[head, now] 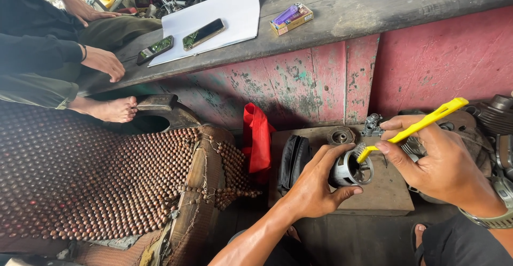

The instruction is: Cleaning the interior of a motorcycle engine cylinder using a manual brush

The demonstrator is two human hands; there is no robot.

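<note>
We have one view only, from a camera worn on the head, looking steeply down and forward. It sits close above the left hand (315, 183) and right hand (441, 162), near centre-right. Farther off, the wooden surface (374, 4) crosses the top; a beaded seat cover (91, 180) fills the near left.

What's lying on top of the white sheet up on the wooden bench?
One phone lies fully on the white sheet, screen up. A second phone overlaps its lower left edge, mostly on the wooden bench. Whatever is beneath the sheet is covered.
</note>
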